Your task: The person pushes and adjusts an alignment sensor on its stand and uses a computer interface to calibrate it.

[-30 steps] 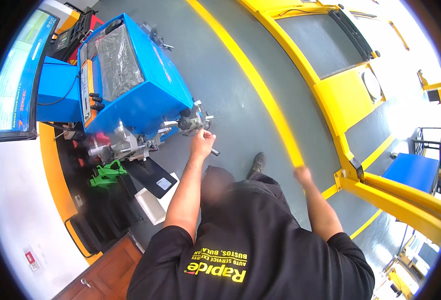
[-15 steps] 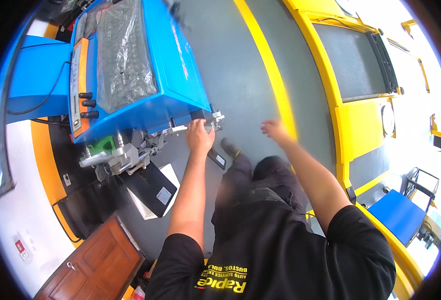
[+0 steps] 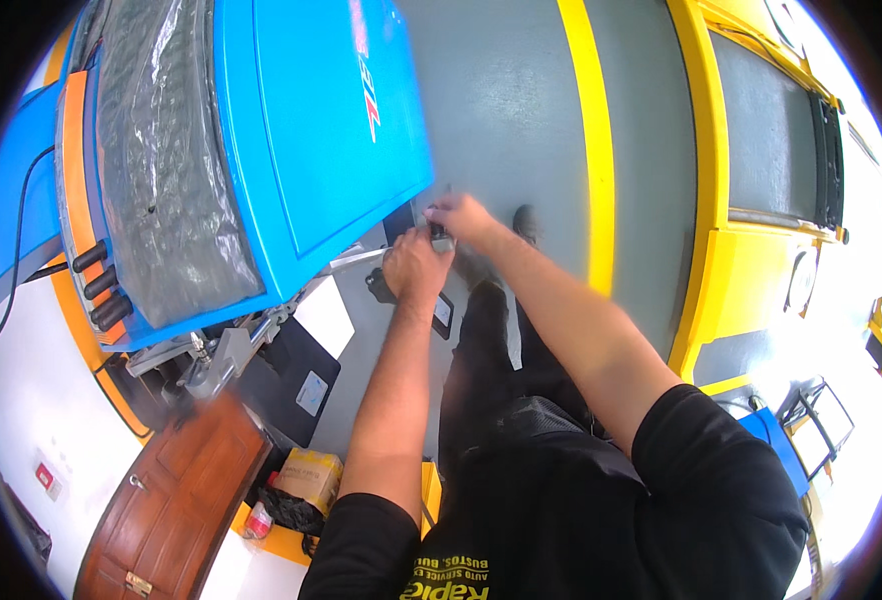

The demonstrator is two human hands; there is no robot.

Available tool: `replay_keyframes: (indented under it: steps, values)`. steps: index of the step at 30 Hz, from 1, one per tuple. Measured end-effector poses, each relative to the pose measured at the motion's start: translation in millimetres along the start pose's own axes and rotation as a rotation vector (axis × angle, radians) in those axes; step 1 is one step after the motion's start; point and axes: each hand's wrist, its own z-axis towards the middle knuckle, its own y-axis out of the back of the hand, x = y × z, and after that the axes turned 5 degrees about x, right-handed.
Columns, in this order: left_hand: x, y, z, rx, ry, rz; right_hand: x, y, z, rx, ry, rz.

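Observation:
Both my hands meet at the lower right corner of a blue cabinet (image 3: 331, 130), on a grey metal clamp with a pale bar (image 3: 357, 257). My left hand (image 3: 418, 266) is closed around the clamp's outer end. Just beyond it, my right hand (image 3: 464, 220) has its fingers bent together at a small dark knob (image 3: 431, 214). The fingers hide most of the clamp's end. Below the bar, a dark bracket (image 3: 379, 285) hangs by my left wrist. More metal clamp parts (image 3: 223, 358) stick out from the cabinet's near side.
Clear wrinkled plastic (image 3: 166, 150) covers the cabinet top, beside black handles (image 3: 101, 285). A yellow lift frame (image 3: 706, 180) and yellow floor line (image 3: 597, 150) run along the right. Lower left are a black panel (image 3: 286, 385), a wooden door (image 3: 176, 490) and a cardboard box (image 3: 309, 478).
My right hand has swung left from open air to join my left hand at the clamp. The view has shifted, bringing the blue cabinet closer. My left hand stays at the clamp.

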Motion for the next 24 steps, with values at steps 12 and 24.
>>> replay_keyframes:
  steps: [12,24]
  values:
    - [-5.4,-2.5,0.9,0.074,0.065,-0.006,-1.1,16.3,13.1,-0.133,0.005,0.369]
    - [94.9,39.4,-42.3,-0.375,0.147,-0.406,38.0,-43.6,-70.6,-0.051,0.469,-0.450]
